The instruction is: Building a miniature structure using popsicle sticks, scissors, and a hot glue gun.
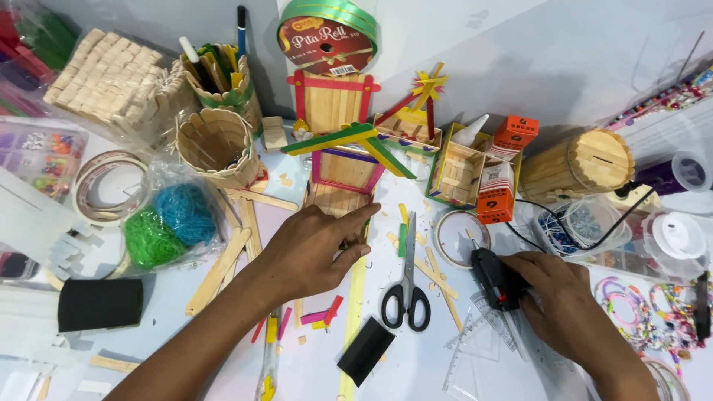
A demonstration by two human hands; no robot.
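Wooden stick panel: flat on the white surface, just below the small stick house with its green and yellow roof.
Left hands part: the left hand lies palm down, fingers spread and pressing on the panel's lower edge — gripping nothing.
Right hands part: the right hand is closed around a black glue gun, nozzle pointing up-left — its cord runs off to the right.
Between them: black-handled scissors, blades shut, flat on the surface.
Nearby: a black block below the scissors; a bag of green and blue rubber bands at left.
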